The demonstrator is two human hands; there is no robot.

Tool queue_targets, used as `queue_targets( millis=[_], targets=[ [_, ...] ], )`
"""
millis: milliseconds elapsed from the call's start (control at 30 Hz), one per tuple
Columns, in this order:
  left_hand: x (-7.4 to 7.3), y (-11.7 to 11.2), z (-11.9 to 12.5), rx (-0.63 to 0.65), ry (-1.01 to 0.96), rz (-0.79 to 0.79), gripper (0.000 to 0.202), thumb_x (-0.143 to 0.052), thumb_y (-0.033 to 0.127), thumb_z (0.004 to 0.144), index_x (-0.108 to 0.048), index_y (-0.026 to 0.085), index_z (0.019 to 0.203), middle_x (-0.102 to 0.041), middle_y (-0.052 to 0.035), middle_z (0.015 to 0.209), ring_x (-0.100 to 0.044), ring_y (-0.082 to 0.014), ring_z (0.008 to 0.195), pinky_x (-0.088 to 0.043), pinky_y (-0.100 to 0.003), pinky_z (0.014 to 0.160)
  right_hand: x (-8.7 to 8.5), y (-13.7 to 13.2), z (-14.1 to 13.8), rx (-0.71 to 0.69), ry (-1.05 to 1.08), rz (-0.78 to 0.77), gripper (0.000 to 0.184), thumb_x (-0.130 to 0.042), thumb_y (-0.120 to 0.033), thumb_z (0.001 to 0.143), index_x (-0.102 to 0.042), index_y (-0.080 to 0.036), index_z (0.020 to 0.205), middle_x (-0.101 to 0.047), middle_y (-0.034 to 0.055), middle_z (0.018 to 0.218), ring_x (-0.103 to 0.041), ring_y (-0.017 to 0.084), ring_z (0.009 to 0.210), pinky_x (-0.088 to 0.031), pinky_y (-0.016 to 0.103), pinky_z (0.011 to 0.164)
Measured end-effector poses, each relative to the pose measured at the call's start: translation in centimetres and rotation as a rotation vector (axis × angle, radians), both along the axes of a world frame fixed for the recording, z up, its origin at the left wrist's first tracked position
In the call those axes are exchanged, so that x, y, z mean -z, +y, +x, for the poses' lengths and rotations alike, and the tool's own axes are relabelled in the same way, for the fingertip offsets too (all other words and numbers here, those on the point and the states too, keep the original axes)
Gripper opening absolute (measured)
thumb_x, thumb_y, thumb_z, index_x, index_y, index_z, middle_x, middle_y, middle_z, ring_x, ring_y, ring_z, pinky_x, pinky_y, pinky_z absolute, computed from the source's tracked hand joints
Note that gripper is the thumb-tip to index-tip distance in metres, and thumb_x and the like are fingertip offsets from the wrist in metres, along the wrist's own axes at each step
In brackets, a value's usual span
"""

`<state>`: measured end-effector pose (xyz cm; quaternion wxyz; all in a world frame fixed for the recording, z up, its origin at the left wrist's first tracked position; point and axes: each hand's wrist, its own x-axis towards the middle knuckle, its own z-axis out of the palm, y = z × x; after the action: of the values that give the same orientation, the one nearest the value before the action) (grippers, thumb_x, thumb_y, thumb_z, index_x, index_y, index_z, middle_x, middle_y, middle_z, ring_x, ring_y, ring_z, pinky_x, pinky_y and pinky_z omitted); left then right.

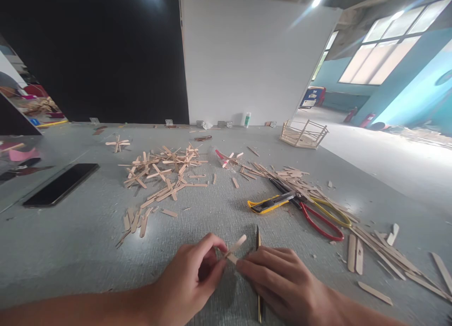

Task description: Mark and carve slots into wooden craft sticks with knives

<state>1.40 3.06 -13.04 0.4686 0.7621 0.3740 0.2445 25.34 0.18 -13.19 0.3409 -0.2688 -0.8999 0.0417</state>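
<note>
Near the front edge, my left hand (194, 274) pinches small wooden craft sticks (238, 243) that cross each other. The fingertips of my right hand (282, 279) are closed on the lower right end of one of these sticks, so both hands meet at the piece. A slim pencil-like tool (259, 239) with a dark point lies on the table, partly hidden beneath my right hand. Beyond the hands rests a yellow and black utility knife (270, 203), touching scissors (323, 222) with one red and one yellow handle loop.
A pile of crossed stick pieces (169, 168) lies left of centre, and loose sticks (381, 250) spread along the right. A black phone (61, 185) lies at left. At the back stand a glue tube (247, 119) and a small stick-built frame (304, 134), before a white panel (254, 58).
</note>
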Motion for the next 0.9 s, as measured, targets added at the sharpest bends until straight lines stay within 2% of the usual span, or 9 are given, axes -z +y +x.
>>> queue_targets(
  millis=[133, 267, 333, 433, 500, 667, 800, 900],
  targets=[
    [-0.2, 0.0, 0.1, 0.007, -0.017, -0.008, 0.022, -0.047, 0.037, 0.102, -0.058, 0.019, 0.101, -0.05, 0.0056, 0.063, -0.044, -0.0126, 0.055, -0.034, -0.023, 0.052, -0.1, -0.1, 0.2, -0.04, -0.017, 0.024, 0.03, -0.035, -0.015, 0.111, -0.059, -0.008, 0.128, -0.074, 0.0114, 0.091, -0.071, 0.019, 0.077, -0.055, 0.031, 0.065],
    [-0.6, 0.1, 0.2, 0.006, -0.061, 0.02, 0.022, -0.048, 0.036, 0.103, -0.061, 0.019, 0.101, -0.06, 0.0015, 0.072, -0.052, -0.0128, 0.059, -0.039, -0.022, 0.053, -0.2, -0.1, 0.2, -0.038, -0.038, 0.047, 0.03, -0.034, -0.015, 0.111, -0.059, -0.008, 0.126, -0.076, 0.0126, 0.094, -0.072, 0.019, 0.076, -0.055, 0.031, 0.063],
    [-0.5, 0.2, 0.1, -0.008, -0.055, 0.082, 0.02, -0.048, 0.032, 0.102, -0.064, 0.02, 0.105, -0.061, 0.0017, 0.073, -0.052, -0.0122, 0.058, -0.041, -0.021, 0.053, -0.2, -0.1, 0.0, -0.029, -0.042, 0.064, 0.029, -0.035, -0.014, 0.11, -0.059, -0.009, 0.126, -0.077, 0.0128, 0.096, -0.074, 0.019, 0.077, -0.056, 0.031, 0.063],
    [0.1, 0.2, -0.2, -0.045, -0.039, 0.197, 0.026, -0.049, 0.024, 0.099, -0.064, 0.023, 0.12, -0.056, 0.005, 0.067, -0.051, -0.012, 0.054, -0.044, -0.021, 0.053, -0.4, -0.1, -0.2, -0.001, -0.033, 0.082, 0.029, -0.04, -0.011, 0.105, -0.058, -0.009, 0.128, -0.078, 0.0127, 0.099, -0.075, 0.018, 0.077, -0.058, 0.03, 0.064],
    [0.6, 0.1, -0.3, -0.059, -0.029, 0.253, 0.032, -0.052, 0.022, 0.098, -0.062, 0.024, 0.128, -0.055, 0.0054, 0.067, -0.054, -0.0125, 0.056, -0.048, -0.021, 0.057, -0.7, -0.2, -0.4, 0.003, -0.039, 0.07, 0.031, -0.042, -0.012, 0.103, -0.057, -0.009, 0.13, -0.078, 0.0137, 0.103, -0.076, 0.019, 0.08, -0.059, 0.03, 0.065],
    [1.0, -0.1, -0.5, -0.031, -0.068, 0.321, 0.042, -0.054, 0.018, 0.099, -0.055, 0.024, 0.14, -0.067, 0.0024, 0.078, -0.065, -0.0132, 0.068, -0.057, -0.026, 0.077, -0.9, -0.2, -0.4, -0.004, -0.041, 0.039, 0.03, -0.041, -0.01, 0.105, -0.057, -0.008, 0.131, -0.078, 0.0145, 0.109, -0.078, 0.018, 0.087, -0.061, 0.028, 0.07],
    [0.8, 0.0, -0.5, 0.023, -0.088, 0.329, 0.05, -0.052, 0.013, 0.097, -0.052, 0.025, 0.145, -0.074, 0.0, 0.089, -0.069, -0.0132, 0.073, -0.059, -0.028, 0.081, -0.7, 0.0, -0.5, -0.008, -0.037, 0.043, 0.028, -0.042, -0.011, 0.107, -0.058, -0.008, 0.13, -0.078, 0.016, 0.108, -0.078, 0.019, 0.085, -0.061, 0.029, 0.067],
    [0.9, 0.0, -0.6, 0.018, -0.092, 0.323, 0.052, -0.053, 0.011, 0.096, -0.051, 0.025, 0.147, -0.076, -0.0016, 0.096, -0.071, -0.0134, 0.076, -0.059, -0.029, 0.083, -0.5, 0.1, -0.7, 0.011, -0.016, 0.03, 0.029, -0.04, -0.011, 0.108, -0.059, -0.008, 0.129, -0.078, 0.0163, 0.108, -0.078, 0.018, 0.087, -0.062, 0.028, 0.068]
  ],
)
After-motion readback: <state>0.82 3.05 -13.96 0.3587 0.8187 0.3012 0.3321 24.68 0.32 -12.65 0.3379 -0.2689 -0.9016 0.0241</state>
